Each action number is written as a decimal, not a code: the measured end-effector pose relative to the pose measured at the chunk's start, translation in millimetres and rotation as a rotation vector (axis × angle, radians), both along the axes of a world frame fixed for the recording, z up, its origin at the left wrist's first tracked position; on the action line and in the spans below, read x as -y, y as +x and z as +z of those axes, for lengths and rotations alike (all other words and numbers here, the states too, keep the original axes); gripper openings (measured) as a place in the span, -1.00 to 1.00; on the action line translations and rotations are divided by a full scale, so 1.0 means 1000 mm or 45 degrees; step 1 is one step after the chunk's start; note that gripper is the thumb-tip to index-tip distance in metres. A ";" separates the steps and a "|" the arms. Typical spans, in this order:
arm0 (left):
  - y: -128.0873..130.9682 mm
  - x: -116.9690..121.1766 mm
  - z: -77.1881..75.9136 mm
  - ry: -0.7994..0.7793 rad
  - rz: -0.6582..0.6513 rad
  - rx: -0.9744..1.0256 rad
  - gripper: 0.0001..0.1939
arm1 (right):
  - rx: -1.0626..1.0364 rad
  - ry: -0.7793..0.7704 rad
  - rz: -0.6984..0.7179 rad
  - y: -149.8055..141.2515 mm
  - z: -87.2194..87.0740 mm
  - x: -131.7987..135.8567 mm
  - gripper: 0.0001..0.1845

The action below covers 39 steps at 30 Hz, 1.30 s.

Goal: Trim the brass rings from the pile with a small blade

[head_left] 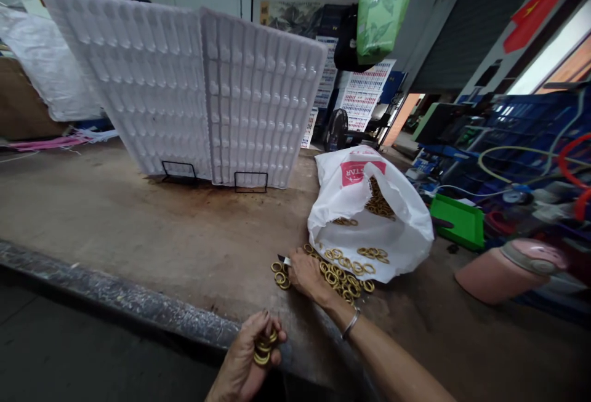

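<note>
Several brass-coloured metal rings (262, 348) lie in my left hand (245, 353), which is curled around them palm up at the table's front edge. Farther forward, my right hand (302, 271) reaches palm down into a pile of the same rings (340, 276), fingers bent among them. A small white piece with a dark tip (284, 260) shows by its fingers; whether they grip it or a ring is hidden. More rings spill from the mouth of a white sack (401, 236) with a red print, lying on its side just beyond the pile.
Two white moulded plastic trays (161, 88) stand upright in black wire holders (250, 181) on the brown table (175, 223). A pink lidded bottle (498, 274) and a green tray (462, 222) are at the right. A green bag (383, 17) hangs behind.
</note>
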<state>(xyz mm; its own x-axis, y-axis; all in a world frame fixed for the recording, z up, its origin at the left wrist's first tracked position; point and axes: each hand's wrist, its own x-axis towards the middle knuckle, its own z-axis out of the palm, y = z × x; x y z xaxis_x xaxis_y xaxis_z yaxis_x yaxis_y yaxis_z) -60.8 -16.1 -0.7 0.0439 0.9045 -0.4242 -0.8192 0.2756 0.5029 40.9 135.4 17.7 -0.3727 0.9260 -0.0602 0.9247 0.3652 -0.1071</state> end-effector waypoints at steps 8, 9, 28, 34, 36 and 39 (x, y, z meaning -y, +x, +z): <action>0.002 -0.010 0.010 0.039 0.004 -0.200 -0.65 | -0.565 0.069 0.075 0.020 0.009 0.030 -0.85; 0.005 -0.011 0.011 0.056 -0.002 -0.265 -0.66 | -0.671 0.054 0.100 0.024 0.009 0.037 -0.84; 0.032 -0.005 0.012 0.136 -0.166 -1.126 -0.63 | -1.232 -0.321 -0.010 0.052 0.007 0.095 -0.80; 0.032 -0.003 0.018 0.495 -0.155 -1.568 -0.74 | -1.170 -0.373 0.114 0.062 0.009 0.095 -0.73; 0.033 -0.003 0.018 0.457 -0.234 -1.532 -0.73 | -1.195 -0.423 0.058 0.062 0.007 0.094 -0.72; 0.036 -0.002 0.016 0.291 -0.433 -1.266 -0.68 | -1.281 -0.495 -0.059 0.063 0.006 0.094 -0.75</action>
